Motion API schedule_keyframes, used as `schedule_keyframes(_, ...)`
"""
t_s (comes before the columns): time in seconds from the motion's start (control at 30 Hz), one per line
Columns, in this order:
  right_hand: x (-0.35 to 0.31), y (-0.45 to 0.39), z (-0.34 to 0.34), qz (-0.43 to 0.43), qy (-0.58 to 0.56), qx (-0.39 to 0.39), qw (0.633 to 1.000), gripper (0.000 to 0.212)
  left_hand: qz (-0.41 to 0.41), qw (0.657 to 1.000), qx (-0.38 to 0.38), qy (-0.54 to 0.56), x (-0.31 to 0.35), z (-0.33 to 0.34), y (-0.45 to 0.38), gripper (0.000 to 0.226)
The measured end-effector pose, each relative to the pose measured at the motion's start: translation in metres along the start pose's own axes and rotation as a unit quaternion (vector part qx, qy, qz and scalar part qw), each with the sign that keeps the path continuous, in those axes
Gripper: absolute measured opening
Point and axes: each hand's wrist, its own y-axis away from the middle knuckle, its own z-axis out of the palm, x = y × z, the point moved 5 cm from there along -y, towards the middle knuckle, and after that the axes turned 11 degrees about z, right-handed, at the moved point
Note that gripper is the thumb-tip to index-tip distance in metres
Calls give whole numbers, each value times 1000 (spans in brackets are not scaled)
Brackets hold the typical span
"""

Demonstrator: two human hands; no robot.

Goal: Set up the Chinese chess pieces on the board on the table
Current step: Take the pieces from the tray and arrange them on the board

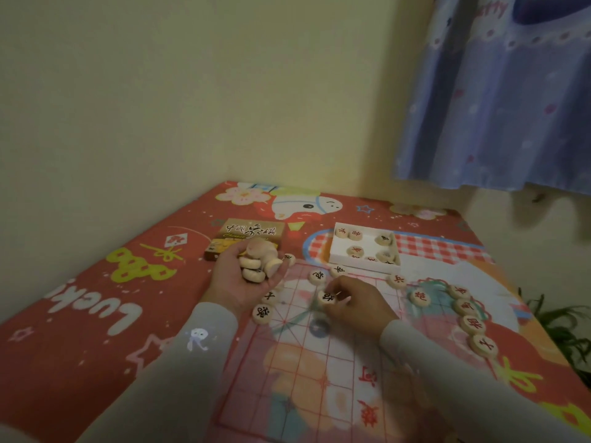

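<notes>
A: Head view, right hand first: curled over the board, fingertips pinching a black-marked piece resting on the grid.

B: And the left hand?

A: Palm up, fingers cupped round a heap of pale pieces, held just above the board's far left corner.

B: On the board nearby?

A: Two black-marked discs just beside the left wrist, another beyond the right fingers. Red-marked ones in a row along the right edge.

B: Farther out?

A: White tray past the board, several pieces inside. Printed box behind the left hand. All on a red cartoon tablecloth; blue curtain upper right, green plant at the table's right side.
</notes>
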Motion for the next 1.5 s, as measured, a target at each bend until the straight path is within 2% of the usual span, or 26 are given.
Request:
schedule_keyframes(0.13, -9, 18, 13, -37, 17, -46, 998, 26, 10, 1000, -1, -12, 1, 0, 12, 30)
schedule_keyframes(0.5, -31, 100, 31, -147, 46, -81, 985, 22, 1, 1000, 3, 5, -8, -15, 65, 30)
schedule_keyframes(0.77, -41, 133, 47, -151, 76, -64, 984, 24, 7, 1000, 14, -6, -9, -26, 101, 28)
schedule_keyframes(0.87, -44, 135, 54, -170, 123, -54, 976, 24, 2, 1000, 17, 5, -8, -26, 109, 28)
schedule_keyframes(1.03, -41, 130, 50, -135, 103, -67, 983, 25, 4, 1000, 18, -7, -8, -30, 108, 27)
schedule_keyframes(1.13, -41, 125, 42, -117, 56, -49, 990, 14, -2, 1000, 16, -16, -10, -32, 104, 28)
schedule_keyframes(1.23, -43, 116, 31, -124, 3, 1, 992, 3, -13, 1000, 3, -19, -17, -30, 100, 28)
schedule_keyframes(1.37, -57, 107, 13, -143, -44, 72, 986, 9, -35, 999, -6, -19, -32, -24, 96, 37)
schedule_keyframes(1.5, -74, 94, 0, -154, -54, 89, 983, 18, -55, 998, -10, -36, -46, -21, 91, 27)
